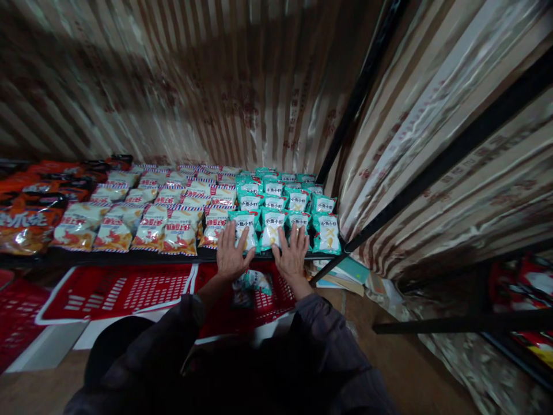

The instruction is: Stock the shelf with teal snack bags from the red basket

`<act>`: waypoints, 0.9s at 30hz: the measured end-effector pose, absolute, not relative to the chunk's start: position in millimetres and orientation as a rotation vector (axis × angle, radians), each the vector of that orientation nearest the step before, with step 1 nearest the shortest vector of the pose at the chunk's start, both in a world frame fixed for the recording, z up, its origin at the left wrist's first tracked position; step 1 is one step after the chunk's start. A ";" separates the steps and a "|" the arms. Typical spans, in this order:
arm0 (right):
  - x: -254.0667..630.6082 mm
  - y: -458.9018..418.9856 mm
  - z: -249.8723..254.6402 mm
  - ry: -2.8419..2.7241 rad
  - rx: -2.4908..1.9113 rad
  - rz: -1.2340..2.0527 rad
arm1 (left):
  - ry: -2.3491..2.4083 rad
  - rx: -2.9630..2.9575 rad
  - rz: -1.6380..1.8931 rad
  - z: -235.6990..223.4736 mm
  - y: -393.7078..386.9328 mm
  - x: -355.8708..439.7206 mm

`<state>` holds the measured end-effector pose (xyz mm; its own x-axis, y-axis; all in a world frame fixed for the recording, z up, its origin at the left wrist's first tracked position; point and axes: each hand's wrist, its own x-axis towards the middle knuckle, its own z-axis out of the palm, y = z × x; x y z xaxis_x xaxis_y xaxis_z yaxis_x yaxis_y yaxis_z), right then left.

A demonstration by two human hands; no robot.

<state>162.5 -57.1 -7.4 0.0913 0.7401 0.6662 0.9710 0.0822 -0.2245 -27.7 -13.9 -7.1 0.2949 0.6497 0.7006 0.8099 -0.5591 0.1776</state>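
Observation:
My left hand lies with fingers spread against the front of the shelf row, where a white snack bag with red lettering meets a teal-and-white snack bag. Beside it, my right hand rests fingers out on the lower part of another teal-and-white bag. Between the hands stands one more teal bag. Neither hand grips anything. Several rows of these bags lean back on the black shelf. Below my hands, a teal packet lies in a red basket.
Orange-and-black bags fill the shelf's left end. A second red basket sits below the shelf. Black metal posts slant across the right, before striped sheeting. Flattened cardboard lies on the floor; red packages stand far right.

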 end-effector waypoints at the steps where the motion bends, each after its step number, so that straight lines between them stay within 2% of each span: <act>1: 163.2 -56.0 -7.1 -1.694 -1.711 -0.440 | -1.356 -2.351 -1.121 -7.0 -13.8 -27.5; 27: 170.2 -58.9 -4.4 -1.803 -1.679 -0.442 | -1.185 -2.243 -1.176 -8.5 -12.6 -27.1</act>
<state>170.2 -58.9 -4.4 0.0081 0.7658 0.6430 0.9764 0.1326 -0.1702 -27.1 -12.6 -8.5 0.3081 0.5171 0.7985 0.8022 -0.5925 0.0741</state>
